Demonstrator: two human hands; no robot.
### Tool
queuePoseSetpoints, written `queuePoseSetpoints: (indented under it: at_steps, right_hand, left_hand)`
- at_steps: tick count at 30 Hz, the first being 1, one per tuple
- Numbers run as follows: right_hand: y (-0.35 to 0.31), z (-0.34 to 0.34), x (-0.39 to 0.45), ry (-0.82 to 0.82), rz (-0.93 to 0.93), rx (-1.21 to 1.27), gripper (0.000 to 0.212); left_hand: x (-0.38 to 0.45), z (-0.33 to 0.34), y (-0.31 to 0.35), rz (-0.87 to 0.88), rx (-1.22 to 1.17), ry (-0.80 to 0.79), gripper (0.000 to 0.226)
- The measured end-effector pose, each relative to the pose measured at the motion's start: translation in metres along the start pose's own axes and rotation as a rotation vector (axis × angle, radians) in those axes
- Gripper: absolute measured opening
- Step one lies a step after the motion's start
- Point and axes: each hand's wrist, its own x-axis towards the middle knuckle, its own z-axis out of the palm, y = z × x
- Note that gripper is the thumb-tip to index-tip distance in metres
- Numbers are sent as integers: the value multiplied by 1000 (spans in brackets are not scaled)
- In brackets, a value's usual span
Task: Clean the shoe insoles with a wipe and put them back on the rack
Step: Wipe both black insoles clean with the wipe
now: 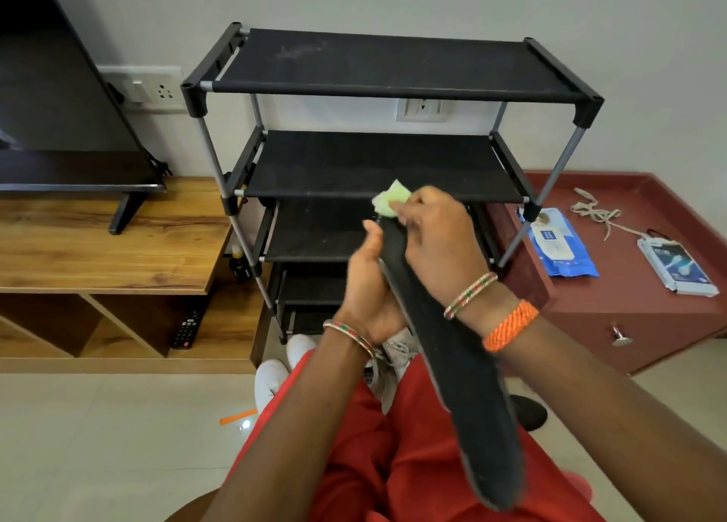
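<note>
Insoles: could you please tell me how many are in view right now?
1. The black insole is held in the left hand while the right hand presses a wipe to its far end. Others may be hidden.

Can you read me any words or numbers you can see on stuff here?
None can be read for sure.
Blue wipes pack: a white label with a dark blue square, print too blurred.
White packet on the red cabinet: pale lettering, too small and blurred.
Remote control: button marks too small.
Insole, wipe, rack: no writing shows.
</note>
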Motion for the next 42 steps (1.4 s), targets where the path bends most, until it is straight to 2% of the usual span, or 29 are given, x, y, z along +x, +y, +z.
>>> queuePoseSetpoints:
  at_steps: [2, 5, 8, 13, 19, 21, 25, 27, 32, 35, 38, 42]
  right_hand:
    - [2, -5, 14, -14, 5, 12, 24]
    - [6, -12, 0, -93, -60, 9, 27]
    - [8, -14, -17, -143, -43, -7, 28]
    - [7, -10, -1, -6, -46, 45, 25]
    - [6, -10, -33, -91, -94, -34, 33]
    - [9, -9, -28, -80, -66, -35, 31]
    - [8, -9, -9, 78, -86, 17, 28]
    - [4, -9, -5, 94, -100, 19, 28]
    - [6, -8, -12, 17, -161, 99, 26]
    - [1, 0, -36, -140, -246, 201, 23]
    - [3, -1, -42, -279, -256, 285, 25]
    - [18, -12, -8, -169, -314, 161, 31]
  left_hand:
    - [-3, 9, -5, -36, 17, 17, 71]
    - [-1, 4, 16, 58, -29, 74, 75]
    - [7, -3, 23, 87, 6, 95, 73]
    - [0, 1, 7, 29, 118, 56, 68]
    - [0, -8, 37, 176, 81, -22, 64]
    - [0, -7, 34, 163, 104, -23, 65]
    - [-2, -3, 19, 70, 128, 30, 69]
    - [-6, -3, 18, 39, 141, 39, 70]
    - [-5, -5, 25, 59, 119, -15, 69]
    - [-3, -8, 29, 87, 8, -55, 67]
    - [-3, -13, 24, 57, -37, -37, 66]
    - [-6, -7, 11, -1, 49, 2, 69]
